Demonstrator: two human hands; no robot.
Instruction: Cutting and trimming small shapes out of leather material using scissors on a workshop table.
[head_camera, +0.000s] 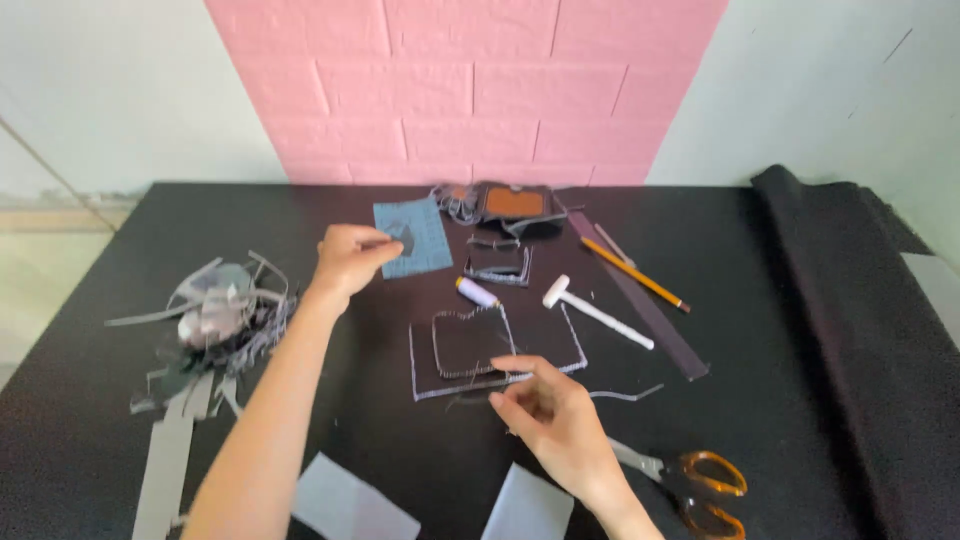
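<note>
on black table (400, 450), hands (350, 255) touch blue card (425, 240).

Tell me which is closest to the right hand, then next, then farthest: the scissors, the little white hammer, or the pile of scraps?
From the right hand:
1. Scissors, orange handles, just to its right near the table's front edge.
2. White hammer, above it toward the wall.
3. Pile of scraps, far across on the left side.

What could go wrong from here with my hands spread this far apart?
The right hand pinches the edge of the stitched dark piece alone, so a tug could shift it. The scissors lie just behind that wrist and might get knocked. The left hand, at the blue card, could brush the thread spool on its way back.
</note>
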